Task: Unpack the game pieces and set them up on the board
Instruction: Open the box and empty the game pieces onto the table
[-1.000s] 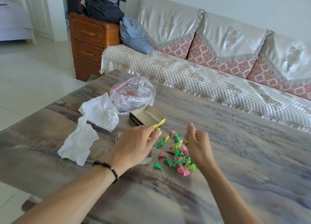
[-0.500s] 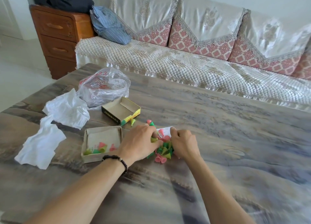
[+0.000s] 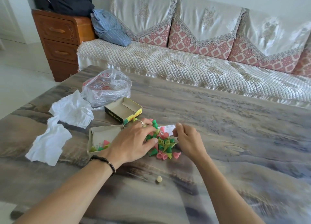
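A pile of small cone-shaped game pieces (image 3: 164,145) in green, pink and yellow-green lies on the marbled table (image 3: 235,139). My left hand (image 3: 133,143) rests spread against the pile's left side, fingers apart, with a ring and a bead bracelet. My right hand (image 3: 188,139) is curled at the pile's right side, its thumb and fingers pinching the end of a white paper (image 3: 167,128) that lies under the pieces. The open box tray (image 3: 101,133), left of my left hand, holds a few more pieces. No game board is in view.
The box lid (image 3: 123,109) lies open side up behind the tray. A clear plastic bag (image 3: 107,87) and crumpled white tissues (image 3: 72,109) sit at the left. A small pale object (image 3: 159,179) lies near my forearms. A sofa (image 3: 185,64) runs behind the table.
Both hands have drawn the scattered pieces into one tight pile. My right hand has come in to the white paper. The view has shifted and the box tray shows now.
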